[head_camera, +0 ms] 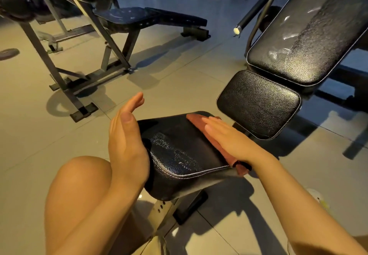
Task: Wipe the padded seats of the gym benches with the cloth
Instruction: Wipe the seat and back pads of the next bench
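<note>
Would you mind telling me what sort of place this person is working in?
Most likely a gym: a padded seat under the cloth, an inclined backrest beside it, and another bench on a steel frame across the tiled floor.

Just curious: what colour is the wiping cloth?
Reddish-brown cloth, clearest in the head view.

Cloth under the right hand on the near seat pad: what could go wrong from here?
1. The reddish cloth lies along the pad's right edge, one end hanging off; another stroke that way may drag it to the floor.
2. The right hand presses it with flat fingers, no grip, so it could slip or bunch.
3. The left hand is raised beside the near seat pad, which shows wet streaks only mid-pad; the left side may be missed.
</note>
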Available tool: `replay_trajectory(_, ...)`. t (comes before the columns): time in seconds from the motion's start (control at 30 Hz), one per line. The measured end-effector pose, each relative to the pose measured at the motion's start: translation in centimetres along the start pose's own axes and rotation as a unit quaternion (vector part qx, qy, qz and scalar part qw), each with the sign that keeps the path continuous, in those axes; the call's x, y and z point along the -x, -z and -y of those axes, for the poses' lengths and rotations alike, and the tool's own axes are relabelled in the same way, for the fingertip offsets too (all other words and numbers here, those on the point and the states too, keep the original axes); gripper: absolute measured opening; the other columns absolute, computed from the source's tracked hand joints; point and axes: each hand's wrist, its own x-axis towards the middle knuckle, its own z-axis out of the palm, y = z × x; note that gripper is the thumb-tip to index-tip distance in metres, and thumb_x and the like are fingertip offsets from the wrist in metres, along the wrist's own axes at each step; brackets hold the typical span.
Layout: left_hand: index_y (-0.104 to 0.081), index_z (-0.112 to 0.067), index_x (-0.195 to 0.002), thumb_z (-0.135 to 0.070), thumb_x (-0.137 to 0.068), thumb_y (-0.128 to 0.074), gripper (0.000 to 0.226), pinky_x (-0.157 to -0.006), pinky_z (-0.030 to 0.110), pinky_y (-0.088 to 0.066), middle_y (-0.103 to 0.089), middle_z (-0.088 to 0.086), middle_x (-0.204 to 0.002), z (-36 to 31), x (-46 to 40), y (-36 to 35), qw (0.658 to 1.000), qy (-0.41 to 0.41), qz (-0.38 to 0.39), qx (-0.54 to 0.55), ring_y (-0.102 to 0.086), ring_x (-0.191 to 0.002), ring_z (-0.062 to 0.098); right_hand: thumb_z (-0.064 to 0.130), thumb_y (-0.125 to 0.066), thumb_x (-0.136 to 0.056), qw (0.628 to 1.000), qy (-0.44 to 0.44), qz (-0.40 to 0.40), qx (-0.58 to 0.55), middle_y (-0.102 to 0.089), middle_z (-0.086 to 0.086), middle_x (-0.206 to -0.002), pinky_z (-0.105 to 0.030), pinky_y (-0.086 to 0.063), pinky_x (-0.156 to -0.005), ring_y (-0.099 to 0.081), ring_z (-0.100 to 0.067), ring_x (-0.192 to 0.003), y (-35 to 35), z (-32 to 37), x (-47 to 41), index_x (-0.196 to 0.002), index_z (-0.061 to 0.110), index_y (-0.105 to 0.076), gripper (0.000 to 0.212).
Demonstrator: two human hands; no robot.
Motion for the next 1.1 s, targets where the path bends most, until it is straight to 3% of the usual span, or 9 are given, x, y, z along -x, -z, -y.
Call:
replay_trajectory(0.17,-0.046,-0.044,-0.123,-0.059,-0.094,-0.018,0.043,-0.107,0.015,-0.027,-0.054,-0.019,-0.128,0.0,0.4,0.1,0.999,0.009,-0.032,0.014,-0.045,-0.129,0.005,0.071,-0.017,-0.089,0.996,-0.054,0.028,0.062,-0.005,0.009,-0.164,-0.035,-0.002,-0.122,-0.002,-0.011,-0.15,0.1,0.6,-0.5,-0.155,0.035,-0.014,0.075)
replay_trajectory(0.33,-0.046,-0.037,-0.126,-0.049,-0.095,-0.018,0.043,-0.102,0.008,-0.028,-0.056,-0.007,-0.131,-0.5,0.7,-0.1,0.997,0.002,-0.052,0.063,-0.047,-0.125,-0.001,0.071,-0.017,-0.08,0.994,0.095,0.034,0.048,-0.007,0.015,-0.162,-0.032,-0.003,-0.122,-0.004,-0.004,-0.149,-0.8,8.0,3.7,-0.153,0.04,-0.016,0.079)
replay_trajectory(0.43,-0.046,-0.028,-0.131,-0.048,-0.097,-0.018,0.048,-0.108,0.019,-0.03,-0.057,-0.006,-0.13,-0.6,0.5,0.2,0.993,0.006,-0.058,0.107,-0.048,-0.126,0.002,0.071,-0.025,-0.088,0.983,0.176,0.012,0.052,-0.011,0.018,-0.161,-0.029,-0.006,-0.12,-0.006,0.002,-0.146,-1.6,11.2,6.1,-0.152,0.042,-0.019,0.071)
replay_trajectory(0.53,-0.047,-0.026,-0.132,-0.051,-0.096,-0.02,0.052,-0.114,0.035,-0.029,-0.055,-0.004,-0.136,-0.6,0.1,1.1,0.986,0.044,-0.061,0.15,-0.046,-0.13,0.006,0.058,-0.038,-0.095,0.954,0.265,-0.105,0.087,-0.032,0.013,-0.157,-0.029,-0.014,-0.118,-0.023,-0.005,-0.145,-4.0,11.9,8.2,-0.147,0.037,-0.039,0.056)
replay_trajectory(0.67,-0.048,-0.025,-0.132,-0.053,-0.092,-0.021,0.056,-0.116,0.037,-0.029,-0.051,-0.004,-0.142,-0.8,-0.5,2.7,0.987,0.056,-0.058,0.137,-0.044,-0.132,0.005,0.036,-0.054,-0.094,0.91,0.341,-0.236,0.013,-0.059,0.008,-0.137,-0.024,-0.031,-0.114,-0.047,-0.004,-0.133,-6.1,10.1,10.4,-0.124,0.023,-0.065,0.035)
replay_trajectory(0.8,-0.048,-0.028,-0.13,-0.043,-0.096,-0.028,0.042,-0.114,0.026,-0.031,-0.052,-0.009,-0.137,-0.7,-1.1,3.0,0.998,0.029,-0.004,0.055,-0.044,-0.13,0.001,0.038,-0.053,-0.087,0.907,0.205,-0.281,-0.238,-0.069,0.027,-0.092,-0.005,-0.043,-0.081,-0.061,0.012,-0.09,-2.7,7.2,11.9,-0.107,0.038,-0.071,0.027)
replay_trajectory(0.87,-0.049,-0.034,-0.127,-0.049,-0.095,-0.027,0.042,-0.109,0.014,-0.03,-0.052,-0.014,-0.132,-0.5,-1.2,2.5,1.0,0.01,0.022,0.018,-0.043,-0.128,-0.004,0.046,-0.052,-0.087,0.908,0.089,-0.339,-0.232,-0.066,0.03,-0.079,-0.003,-0.039,-0.071,-0.058,0.012,-0.078,-0.6,4.2,10.6,-0.096,0.044,-0.066,0.017)
replay_trajectory(1.0,-0.046,-0.042,-0.122,-0.052,-0.093,-0.023,0.038,-0.101,0.003,-0.026,-0.046,-0.03,-0.124,0.1,-1.1,1.3,0.999,-0.011,0.041,-0.027,-0.039,-0.12,-0.018,0.034,-0.047,-0.101,0.963,-0.102,-0.236,-0.083,-0.065,0.01,-0.109,-0.02,-0.034,-0.08,-0.057,-0.014,-0.109,0.9,-3.1,6.4,-0.127,0.036,-0.06,0.029)
replay_trajectory(1.1,-0.046,-0.045,-0.122,-0.052,-0.094,-0.021,0.038,-0.104,0.007,-0.025,-0.047,-0.031,-0.124,0.4,-0.8,0.7,0.998,-0.012,0.03,-0.046,-0.04,-0.125,-0.009,0.047,-0.036,-0.101,0.979,-0.14,-0.131,-0.069,-0.057,0.004,-0.131,-0.032,-0.034,-0.099,-0.049,-0.023,-0.128,1.0,-4.6,4.1,-0.137,0.039,-0.051,0.039)
